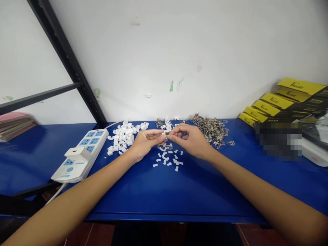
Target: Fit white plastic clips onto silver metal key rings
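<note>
My left hand (146, 143) pinches a small white piece (164, 134) between thumb and fingers above the blue table (153, 194). Touching the same spot from the other side, my right hand (191, 140) has its thumb and forefinger closed on a small metal part (167, 133) that meets the white piece. Their exact fit is too small to make out. Flat white pieces (165, 159) lie scattered just below the hands. To the left is a pile of white plastic housings (124, 135); at the right lies a heap of metal clips (211, 128).
A white power strip (85, 153) with a plugged-in adapter (78, 154) lies at the left beside a black metal frame (69, 56). Yellow and black boxes (274, 100) are stacked at the right. Papers (15, 124) sit at the far left. A white wall (179, 51) stands behind.
</note>
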A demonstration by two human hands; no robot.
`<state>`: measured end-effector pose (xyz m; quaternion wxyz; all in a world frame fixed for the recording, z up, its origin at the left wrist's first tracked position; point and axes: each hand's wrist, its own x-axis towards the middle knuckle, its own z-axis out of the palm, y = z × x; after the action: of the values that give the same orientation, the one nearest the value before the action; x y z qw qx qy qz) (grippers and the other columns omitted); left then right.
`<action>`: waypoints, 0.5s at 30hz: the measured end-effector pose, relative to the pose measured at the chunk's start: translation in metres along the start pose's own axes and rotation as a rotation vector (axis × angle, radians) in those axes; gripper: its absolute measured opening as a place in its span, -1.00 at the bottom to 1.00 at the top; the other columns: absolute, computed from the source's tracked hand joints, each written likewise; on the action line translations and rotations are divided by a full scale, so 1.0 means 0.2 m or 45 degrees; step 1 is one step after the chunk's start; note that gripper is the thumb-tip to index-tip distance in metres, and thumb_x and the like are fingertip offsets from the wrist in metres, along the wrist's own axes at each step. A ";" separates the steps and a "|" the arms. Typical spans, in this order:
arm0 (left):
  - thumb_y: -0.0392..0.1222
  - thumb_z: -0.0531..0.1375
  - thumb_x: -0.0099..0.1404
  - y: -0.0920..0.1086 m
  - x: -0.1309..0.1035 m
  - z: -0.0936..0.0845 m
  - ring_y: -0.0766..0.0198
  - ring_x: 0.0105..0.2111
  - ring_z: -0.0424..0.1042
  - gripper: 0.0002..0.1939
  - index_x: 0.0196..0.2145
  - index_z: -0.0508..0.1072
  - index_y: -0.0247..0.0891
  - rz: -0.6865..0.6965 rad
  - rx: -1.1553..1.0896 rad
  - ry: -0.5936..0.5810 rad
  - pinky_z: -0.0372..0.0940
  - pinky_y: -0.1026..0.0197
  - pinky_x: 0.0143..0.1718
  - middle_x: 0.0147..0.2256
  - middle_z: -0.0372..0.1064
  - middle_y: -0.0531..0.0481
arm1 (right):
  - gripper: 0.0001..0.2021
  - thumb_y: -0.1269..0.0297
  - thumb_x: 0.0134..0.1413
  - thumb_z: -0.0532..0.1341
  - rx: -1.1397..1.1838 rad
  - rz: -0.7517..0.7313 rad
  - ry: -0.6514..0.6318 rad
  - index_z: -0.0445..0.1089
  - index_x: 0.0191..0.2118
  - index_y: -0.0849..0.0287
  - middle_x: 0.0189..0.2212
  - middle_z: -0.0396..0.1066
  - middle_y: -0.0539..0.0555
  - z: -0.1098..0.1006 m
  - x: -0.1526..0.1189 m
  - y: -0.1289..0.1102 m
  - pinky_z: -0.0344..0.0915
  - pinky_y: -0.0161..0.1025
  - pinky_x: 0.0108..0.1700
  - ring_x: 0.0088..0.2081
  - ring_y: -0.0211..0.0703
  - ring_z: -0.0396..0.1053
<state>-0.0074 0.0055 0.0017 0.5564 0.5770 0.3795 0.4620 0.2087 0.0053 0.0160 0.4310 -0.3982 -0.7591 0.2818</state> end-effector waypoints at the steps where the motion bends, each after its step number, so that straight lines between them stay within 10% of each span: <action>1: -0.07 0.50 0.15 0.00 0.00 0.00 0.11 -0.19 0.63 -0.54 -0.02 0.65 -0.27 -0.005 -0.010 -0.006 0.45 -0.07 0.09 -0.16 0.65 -0.18 | -0.72 -0.03 0.15 0.36 0.014 0.006 -0.003 0.56 -0.32 0.10 -0.37 0.44 0.06 0.00 0.00 0.00 0.32 -0.17 -0.30 -0.36 -0.17 0.35; 15: -0.15 0.44 0.24 0.02 -0.01 0.01 0.12 -0.17 0.60 -0.64 -0.02 0.66 -0.28 -0.015 -0.024 -0.102 0.45 0.01 0.08 -0.16 0.66 -0.06 | -0.68 -0.05 0.15 0.35 0.235 0.175 -0.128 0.55 -0.29 0.15 -0.52 0.37 0.00 0.01 -0.01 -0.03 0.15 -0.22 -0.47 -0.49 -0.23 0.24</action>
<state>-0.0066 0.0022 0.0054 0.5792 0.5876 0.3559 0.4389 0.2057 0.0010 0.0184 0.4070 -0.3933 -0.7215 0.3990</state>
